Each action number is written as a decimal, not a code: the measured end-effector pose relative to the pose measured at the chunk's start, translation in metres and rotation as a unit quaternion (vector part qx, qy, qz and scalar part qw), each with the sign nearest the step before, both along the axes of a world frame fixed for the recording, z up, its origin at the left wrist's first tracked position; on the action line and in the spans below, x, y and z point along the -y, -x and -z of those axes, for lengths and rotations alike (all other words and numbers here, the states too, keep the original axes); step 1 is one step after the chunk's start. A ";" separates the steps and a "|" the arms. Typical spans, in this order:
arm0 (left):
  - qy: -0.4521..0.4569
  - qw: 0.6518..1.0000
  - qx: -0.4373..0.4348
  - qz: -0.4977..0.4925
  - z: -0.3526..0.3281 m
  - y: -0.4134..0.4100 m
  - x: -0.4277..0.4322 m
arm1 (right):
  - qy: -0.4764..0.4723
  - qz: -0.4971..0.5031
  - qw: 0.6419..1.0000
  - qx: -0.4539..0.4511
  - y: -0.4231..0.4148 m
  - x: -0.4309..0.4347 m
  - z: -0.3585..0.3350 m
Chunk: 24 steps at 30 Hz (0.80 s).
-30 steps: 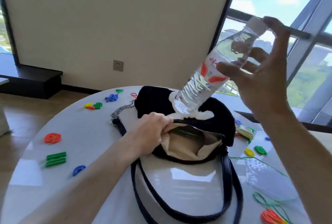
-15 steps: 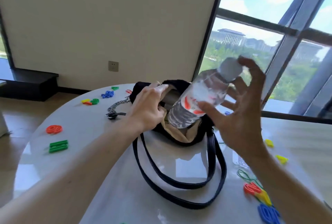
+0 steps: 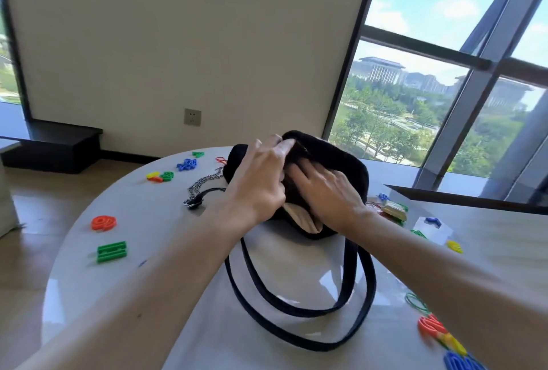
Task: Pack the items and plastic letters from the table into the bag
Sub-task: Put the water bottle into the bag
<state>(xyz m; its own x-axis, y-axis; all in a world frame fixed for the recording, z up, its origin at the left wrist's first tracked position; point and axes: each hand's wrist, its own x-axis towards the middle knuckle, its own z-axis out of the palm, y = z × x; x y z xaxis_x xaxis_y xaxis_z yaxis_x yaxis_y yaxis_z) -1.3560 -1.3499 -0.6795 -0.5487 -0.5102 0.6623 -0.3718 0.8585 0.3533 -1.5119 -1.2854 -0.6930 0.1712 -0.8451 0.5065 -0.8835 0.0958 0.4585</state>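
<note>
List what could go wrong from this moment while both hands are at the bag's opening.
1. The right hand is pushed into the bag; pulling it out fast might drag contents back out.
2. The bag's straps loop toward the table edge and could snag a forearm.
3. The orange letter lies near the right forearm and may be swept off.

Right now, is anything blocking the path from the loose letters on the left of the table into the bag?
Yes: both hands crowd the bag mouth. The left hand grips its rim, and the right hand reaches into the opening. Bare table lies between the orange letter, the green letter and the bag.
</note>
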 end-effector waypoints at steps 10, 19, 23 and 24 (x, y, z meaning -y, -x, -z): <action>0.028 0.996 0.032 0.072 0.006 0.001 -0.004 | 0.083 0.040 0.995 0.050 -0.020 0.047 0.025; -0.021 0.985 0.153 0.071 0.016 -0.019 0.007 | -0.224 -0.010 0.933 0.281 -0.026 -0.017 0.012; -0.029 0.972 0.221 0.078 0.019 -0.017 0.004 | -0.214 -0.002 0.916 0.338 -0.032 -0.062 0.002; -0.031 0.970 0.229 0.077 0.020 -0.017 0.004 | -0.189 -0.013 0.912 0.363 -0.032 -0.072 -0.004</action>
